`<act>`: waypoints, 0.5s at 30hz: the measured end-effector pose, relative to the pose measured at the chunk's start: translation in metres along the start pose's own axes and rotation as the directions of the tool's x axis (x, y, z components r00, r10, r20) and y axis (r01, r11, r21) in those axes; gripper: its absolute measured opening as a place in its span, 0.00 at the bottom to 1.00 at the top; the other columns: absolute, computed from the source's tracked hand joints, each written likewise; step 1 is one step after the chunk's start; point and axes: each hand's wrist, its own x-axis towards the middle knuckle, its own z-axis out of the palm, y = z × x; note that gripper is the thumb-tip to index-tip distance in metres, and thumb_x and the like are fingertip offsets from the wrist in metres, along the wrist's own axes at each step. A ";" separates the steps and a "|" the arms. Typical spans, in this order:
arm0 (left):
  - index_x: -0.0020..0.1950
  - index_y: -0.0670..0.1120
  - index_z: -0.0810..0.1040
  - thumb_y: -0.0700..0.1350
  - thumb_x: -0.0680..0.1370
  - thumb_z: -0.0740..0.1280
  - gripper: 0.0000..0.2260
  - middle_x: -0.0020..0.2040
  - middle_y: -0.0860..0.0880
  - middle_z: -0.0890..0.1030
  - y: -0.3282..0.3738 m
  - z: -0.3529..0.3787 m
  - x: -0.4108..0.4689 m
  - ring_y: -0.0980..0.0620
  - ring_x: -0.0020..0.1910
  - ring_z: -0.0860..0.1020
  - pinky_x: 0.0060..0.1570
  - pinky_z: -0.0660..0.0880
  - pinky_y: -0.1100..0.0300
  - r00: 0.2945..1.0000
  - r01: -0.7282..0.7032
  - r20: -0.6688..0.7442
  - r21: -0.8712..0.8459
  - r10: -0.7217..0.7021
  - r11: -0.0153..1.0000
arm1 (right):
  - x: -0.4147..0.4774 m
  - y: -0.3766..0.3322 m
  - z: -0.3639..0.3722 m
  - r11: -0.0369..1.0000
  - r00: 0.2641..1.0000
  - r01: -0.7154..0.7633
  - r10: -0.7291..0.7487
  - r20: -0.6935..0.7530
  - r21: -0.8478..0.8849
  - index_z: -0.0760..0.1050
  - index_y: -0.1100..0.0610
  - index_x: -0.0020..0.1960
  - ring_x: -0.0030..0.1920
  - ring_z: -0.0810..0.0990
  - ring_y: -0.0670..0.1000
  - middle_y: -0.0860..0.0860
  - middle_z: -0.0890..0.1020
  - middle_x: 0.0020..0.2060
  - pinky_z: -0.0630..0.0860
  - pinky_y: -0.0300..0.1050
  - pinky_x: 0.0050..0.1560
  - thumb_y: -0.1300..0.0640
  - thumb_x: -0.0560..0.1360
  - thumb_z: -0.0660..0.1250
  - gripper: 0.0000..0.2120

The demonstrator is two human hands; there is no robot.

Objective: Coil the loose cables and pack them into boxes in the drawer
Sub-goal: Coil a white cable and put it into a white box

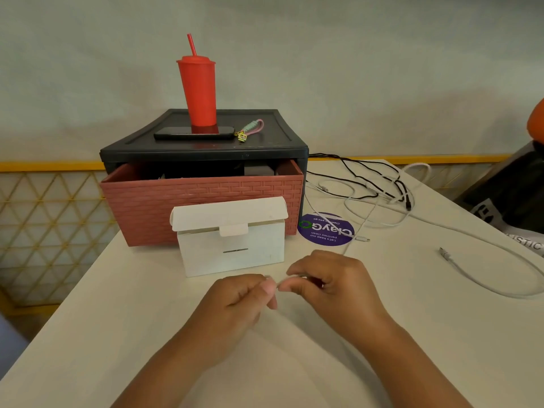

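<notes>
The left hand point(241, 298) and right hand point(329, 281) sit low in the middle of the frame, both curled, with thumb and forefinger tips brought together. They pinch a short stretch of thin white cable point(281, 283) between them. Only a sliver of it shows at the fingertips, and a fine pale line leaves the top of the right hand toward the tangle in the right half of the frame.

Just above the hands stands a white box point(232, 248) of matt card. It is rectangular, with its long axis running left to right, a slot in the face toward the camera and its tabbed flap lid raised. Directly behind it is the drawer point(206, 201), reddish plastic moulded in a brick-like weave, partly pulled out of a smooth black housing point(203, 148). A grey box point(259, 169) shows inside the drawer.

At right of the drawer, a black cable point(368, 178) lies in loose loops over other thin white strands on the pale surface point(117, 319). A thick white cable point(485, 278) sweeps in a wide curve at the right edge, its plug end pointing to the upper left. A round purple sticker point(325, 229) lies flat beside the drawer.

On top of the housing stand a tapered red tumbler point(198, 92) with a straw, a dark phone point(194, 133) lying flat, and a keyring point(250, 129).
</notes>
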 end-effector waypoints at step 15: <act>0.67 0.32 0.65 0.46 0.84 0.42 0.23 0.45 0.38 0.78 -0.009 -0.026 0.004 0.50 0.37 0.66 0.43 0.68 0.57 0.935 0.260 0.272 -0.962 0.228 0.081 | -0.007 -0.009 0.024 0.926 0.886 -0.341 0.258 0.386 0.163 0.70 0.45 0.67 0.60 0.74 0.39 0.39 0.77 0.60 0.71 0.38 0.61 0.38 0.76 0.54 0.23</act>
